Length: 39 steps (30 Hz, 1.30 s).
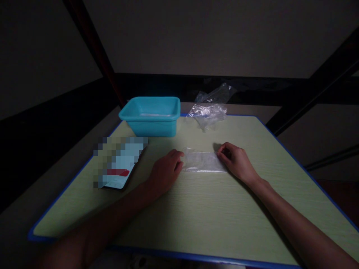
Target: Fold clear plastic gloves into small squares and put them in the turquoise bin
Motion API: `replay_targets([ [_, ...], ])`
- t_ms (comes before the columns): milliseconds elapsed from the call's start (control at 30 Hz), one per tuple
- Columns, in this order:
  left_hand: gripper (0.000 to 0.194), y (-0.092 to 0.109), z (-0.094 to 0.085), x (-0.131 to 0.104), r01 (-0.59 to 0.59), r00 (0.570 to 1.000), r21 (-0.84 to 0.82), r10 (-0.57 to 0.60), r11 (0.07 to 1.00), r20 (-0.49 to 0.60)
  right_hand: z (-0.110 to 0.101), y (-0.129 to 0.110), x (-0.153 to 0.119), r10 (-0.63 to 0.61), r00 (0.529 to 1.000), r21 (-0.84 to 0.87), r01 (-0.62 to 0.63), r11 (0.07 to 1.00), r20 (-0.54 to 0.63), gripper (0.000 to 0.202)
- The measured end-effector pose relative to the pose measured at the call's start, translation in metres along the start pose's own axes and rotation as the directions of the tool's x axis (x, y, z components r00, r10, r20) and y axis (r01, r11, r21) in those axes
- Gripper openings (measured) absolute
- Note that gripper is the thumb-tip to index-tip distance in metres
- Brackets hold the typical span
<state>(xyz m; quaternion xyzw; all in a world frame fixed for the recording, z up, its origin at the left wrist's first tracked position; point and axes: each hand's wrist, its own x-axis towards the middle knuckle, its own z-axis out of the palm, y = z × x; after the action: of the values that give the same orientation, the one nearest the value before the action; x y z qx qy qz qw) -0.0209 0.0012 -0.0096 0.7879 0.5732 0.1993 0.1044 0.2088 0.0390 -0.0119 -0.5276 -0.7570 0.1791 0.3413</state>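
A flat clear plastic bag [203, 161] lies across the middle of the table between my two hands. My left hand [167, 170] is at its left end, fingers curled and closed at the bag's edge. At the opposite end, my right hand [235, 158] pinches the upper right part of the bag between thumb and fingers. Part of that right end is hidden under the hand.
A turquoise plastic basin [153, 127] stands at the back left of the pale table [196, 220], which has a blue edge. Crumpled clear plastic [209, 110] lies at the back edge. A phone [123, 160], partly pixelated, lies left of my left hand.
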Motion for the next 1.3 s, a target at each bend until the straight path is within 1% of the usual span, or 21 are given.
replay_targets([
  [67,0.020,-0.001,0.000,0.000,-0.014,1.000,-0.013,0.013,1.000,-0.025,0.000,0.000,0.000,-0.017,1.000,-0.010,0.017,1.000,0.002,0.009],
  [133,0.020,0.000,-0.001,-0.001,-0.061,0.994,-0.011,0.060,0.998,-0.089,0.001,0.000,0.000,-0.032,0.999,-0.020,0.032,0.999,0.003,0.008],
  [200,0.020,0.005,-0.001,-0.001,-0.151,0.976,0.012,0.151,0.988,-0.155,0.001,0.001,0.000,-0.046,0.999,-0.029,0.046,0.999,0.004,0.008],
  [233,0.020,0.009,-0.001,-0.001,-0.208,0.964,0.028,0.210,0.978,-0.164,0.001,0.001,0.000,-0.052,0.999,-0.032,0.052,0.998,0.006,0.008],
  [300,0.021,0.021,0.001,-0.001,-0.322,0.938,0.051,0.326,0.945,-0.119,0.001,0.001,0.000,-0.062,0.998,-0.035,0.062,0.997,0.009,0.008],
  [333,0.023,0.028,0.003,-0.001,-0.371,0.925,0.061,0.375,0.926,-0.067,0.001,0.001,0.000,-0.066,0.998,-0.034,0.066,0.997,0.009,0.008],
  [367,0.028,0.035,0.006,0.000,-0.410,0.911,0.070,0.412,0.909,-0.012,0.002,0.001,0.000,-0.068,0.998,-0.032,0.068,0.997,0.009,0.008],
  [433,0.048,0.046,0.013,0.001,-0.452,0.891,0.088,0.446,0.888,0.079,0.002,0.001,0.000,-0.071,0.997,-0.028,0.072,0.997,0.007,0.008],
  [500,0.064,0.053,0.021,0.003,-0.467,0.880,0.106,0.449,0.878,0.156,0.002,0.002,0.000,-0.075,0.997,-0.026,0.075,0.997,0.005,0.008],
  [600,0.072,0.055,0.029,0.004,-0.450,0.881,0.116,0.419,0.885,0.219,0.003,0.003,0.000,-0.082,0.997,-0.030,0.082,0.996,0.003,0.009],
  [767,0.073,0.051,0.033,0.002,-0.424,0.892,0.086,0.399,0.901,0.212,0.004,0.004,-0.001,-0.106,0.994,-0.052,0.106,0.993,-0.008,0.010],
  [967,0.065,0.049,0.036,0.000,-0.432,0.894,0.061,0.418,0.900,0.162,0.002,0.006,-0.001,-0.110,0.993,-0.073,0.107,0.992,-0.050,0.005],
  [1067,0.062,0.049,0.034,0.000,-0.426,0.895,0.050,0.412,0.903,0.173,-0.005,-0.002,-0.007,-0.117,0.988,-0.085,0.109,0.990,-0.099,0.010],
  [1133,0.059,0.051,0.033,0.000,-0.425,0.894,0.053,0.410,0.904,0.179,-0.009,-0.011,-0.015,-0.174,0.980,-0.107,0.163,0.981,-0.101,0.017],
  [1167,0.058,0.051,0.033,0.001,-0.426,0.894,0.057,0.410,0.903,0.182,-0.009,-0.016,-0.020,-0.218,0.974,-0.126,0.208,0.970,-0.070,0.021],
  [1233,0.061,0.052,0.033,0.001,-0.428,0.894,0.073,0.410,0.901,0.181,-0.007,-0.024,-0.029,-0.296,0.953,-0.184,0.302,0.935,0.064,0.030],
  [1300,0.069,0.053,0.035,0.001,-0.428,0.897,0.091,0.410,0.899,0.167,-0.002,-0.027,-0.036,-0.298,0.934,-0.253,0.342,0.905,0.198,0.042],
])
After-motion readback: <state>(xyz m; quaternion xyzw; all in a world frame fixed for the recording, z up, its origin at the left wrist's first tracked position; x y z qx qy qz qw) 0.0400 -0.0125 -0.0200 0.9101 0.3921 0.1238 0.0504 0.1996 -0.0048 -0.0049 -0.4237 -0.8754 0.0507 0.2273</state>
